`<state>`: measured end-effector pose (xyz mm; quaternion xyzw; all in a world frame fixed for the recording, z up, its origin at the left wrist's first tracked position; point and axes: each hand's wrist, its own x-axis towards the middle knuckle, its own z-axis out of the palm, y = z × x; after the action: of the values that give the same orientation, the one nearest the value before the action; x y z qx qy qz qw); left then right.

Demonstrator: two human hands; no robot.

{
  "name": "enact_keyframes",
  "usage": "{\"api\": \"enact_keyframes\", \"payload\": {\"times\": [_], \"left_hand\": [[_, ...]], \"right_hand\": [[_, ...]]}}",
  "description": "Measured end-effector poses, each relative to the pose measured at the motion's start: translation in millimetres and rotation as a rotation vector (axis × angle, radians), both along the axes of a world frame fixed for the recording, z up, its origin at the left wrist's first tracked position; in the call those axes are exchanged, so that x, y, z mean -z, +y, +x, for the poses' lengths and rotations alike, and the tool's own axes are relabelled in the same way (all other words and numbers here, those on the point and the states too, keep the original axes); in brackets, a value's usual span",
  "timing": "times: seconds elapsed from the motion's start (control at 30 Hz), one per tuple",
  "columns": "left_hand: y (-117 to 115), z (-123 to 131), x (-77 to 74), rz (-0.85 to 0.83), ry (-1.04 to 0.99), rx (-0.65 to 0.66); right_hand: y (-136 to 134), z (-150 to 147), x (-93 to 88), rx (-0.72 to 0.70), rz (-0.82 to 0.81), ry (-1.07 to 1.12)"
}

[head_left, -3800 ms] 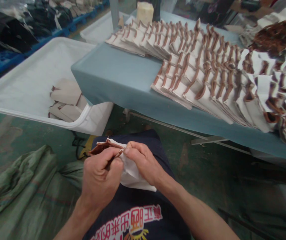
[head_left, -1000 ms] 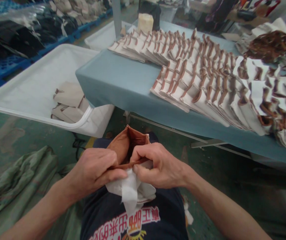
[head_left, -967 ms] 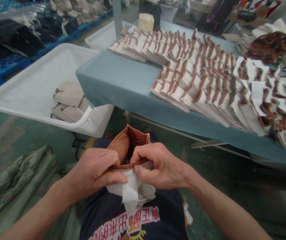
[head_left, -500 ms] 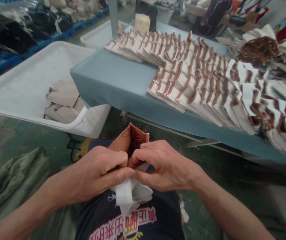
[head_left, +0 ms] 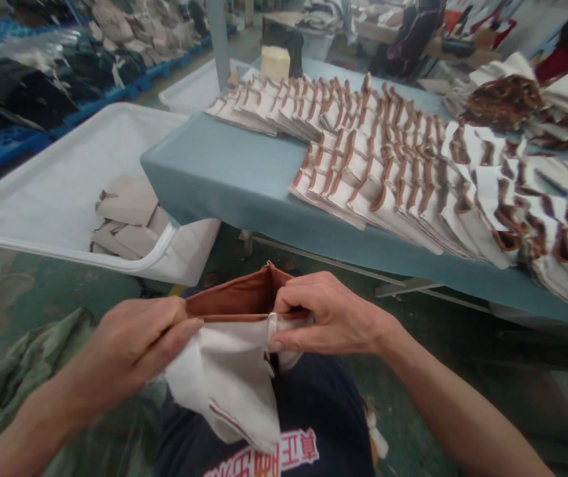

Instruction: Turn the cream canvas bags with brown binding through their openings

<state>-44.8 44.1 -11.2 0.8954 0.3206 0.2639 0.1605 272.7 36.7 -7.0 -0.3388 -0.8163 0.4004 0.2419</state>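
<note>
A white fabric pouch (head_left: pixel 236 371) with a brown lining hangs in front of my dark printed shirt, its mouth spread apart. My left hand (head_left: pixel 147 331) pinches the rim at the left end, thumb outside and fingers over the edge. At the right side of the mouth, my right hand (head_left: pixel 321 315) grips the rim near a small white seam tab, with the fingers curled inside. The brown inner wall shows between both hands. Both sets of fingertips are partly hidden by the cloth.
Overlapping rows of similar white and brown pieces (head_left: pixel 388 172) lie on a blue-covered table (head_left: pixel 189 159) ahead. At left stands a white bin (head_left: pixel 55 165) holding beige pieces (head_left: pixel 129 215). Green cloth (head_left: pixel 25 384) lies at the lower left. Blue pallets (head_left: pixel 55 129) carry dark bundles behind.
My hands were close together on the bunched rim. Now my left hand has moved left, my right slightly right, and the pouch's mouth is stretched wide with its front panel hanging down.
</note>
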Motion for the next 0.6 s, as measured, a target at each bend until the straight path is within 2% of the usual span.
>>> {"api": "enact_keyframes", "payload": {"times": [0.1,0.2,0.27,0.4,0.5,0.6], "left_hand": [[16.7,-8.0,-7.4,0.171,0.021,-0.012],[34.5,-4.3,-21.3,0.099,-0.016,0.04],[42.3,5.8,-31.5,0.025,-0.046,0.114],[41.5,34.7,-45.1,-0.086,-0.066,0.24],[35.2,51.5,-48.8,-0.249,-0.076,0.292],[32.8,58.9,-49.9,-0.397,-0.094,0.329]], "right_hand": [[6.8,-0.8,-29.4,-0.043,-0.075,0.094],[14.1,-3.3,-54.8,-0.071,-0.126,0.143],[18.5,-5.7,-64.1,-0.08,-0.129,0.131],[24.8,-9.5,-65.7,-0.14,-0.081,0.101],[25.3,-9.7,-60.6,-0.157,-0.051,0.092],[23.1,-8.0,-55.7,-0.135,-0.09,0.074]]}}
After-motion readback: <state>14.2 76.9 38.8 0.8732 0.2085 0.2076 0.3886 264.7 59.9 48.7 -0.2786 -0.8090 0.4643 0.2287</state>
